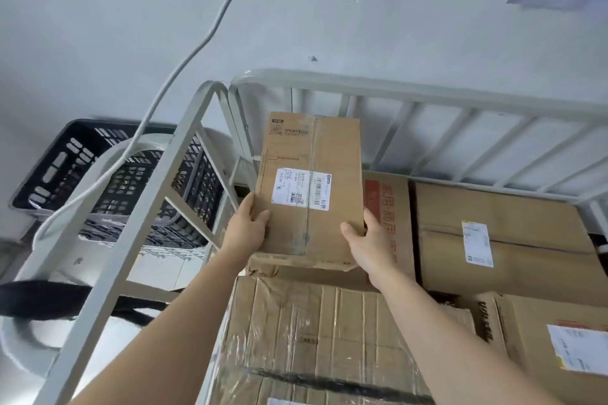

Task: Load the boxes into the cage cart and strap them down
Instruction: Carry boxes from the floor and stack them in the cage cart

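Forearms stretch in from the bottom edge, elbows cut off; left hand (245, 230) and right hand (368, 246) clamp the small box (312, 154) by its near corners, thumbs on the labelled face, other fingers hidden behind. Its long axis runs away toward the back rail of the cage cart (427, 99), above the stacked boxes (312, 322), underside contact unclear

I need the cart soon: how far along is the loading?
Done: several boxes lie in the cage cart, among them a plastic-wrapped box. In hand: left hand and right hand grip a labelled box over them. Left: set it down, then strap the load, which looks unstrapped.
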Demonstrator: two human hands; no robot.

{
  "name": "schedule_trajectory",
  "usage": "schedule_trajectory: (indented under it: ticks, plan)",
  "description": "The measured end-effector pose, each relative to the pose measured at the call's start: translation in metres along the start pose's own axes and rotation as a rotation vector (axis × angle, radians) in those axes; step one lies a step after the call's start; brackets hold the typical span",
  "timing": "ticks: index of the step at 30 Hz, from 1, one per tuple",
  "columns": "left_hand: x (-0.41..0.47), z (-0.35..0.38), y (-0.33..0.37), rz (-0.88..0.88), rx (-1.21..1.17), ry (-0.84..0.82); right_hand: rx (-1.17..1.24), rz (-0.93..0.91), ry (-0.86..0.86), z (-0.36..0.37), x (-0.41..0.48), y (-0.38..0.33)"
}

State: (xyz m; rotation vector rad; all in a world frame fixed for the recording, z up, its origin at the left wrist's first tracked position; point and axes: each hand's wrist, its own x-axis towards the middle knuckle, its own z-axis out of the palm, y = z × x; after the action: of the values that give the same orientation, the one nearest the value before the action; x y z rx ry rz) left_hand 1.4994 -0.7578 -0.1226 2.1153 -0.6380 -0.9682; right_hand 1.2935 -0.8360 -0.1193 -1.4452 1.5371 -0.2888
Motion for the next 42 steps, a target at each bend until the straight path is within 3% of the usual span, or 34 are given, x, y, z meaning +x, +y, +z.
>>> schedule_trajectory:
  ticks: [12,24,30,42]
  plan:
    - [0.056,0.020,-0.079,-0.140,0.004,-0.086,-0.053,0.141,-0.081,0.064,0.038,0.046]
    - [0.068,0.030,-0.104,-0.127,0.104,-0.096,-0.124,0.222,-0.172,0.087,0.050,0.068]
    - [0.060,0.031,-0.079,-0.104,0.355,-0.148,-0.354,0.179,-0.210,0.070,0.039,0.055]
    - [-0.036,0.042,0.027,0.317,1.031,-0.255,-0.622,-0.107,-0.037,-0.041,-0.055,0.030]
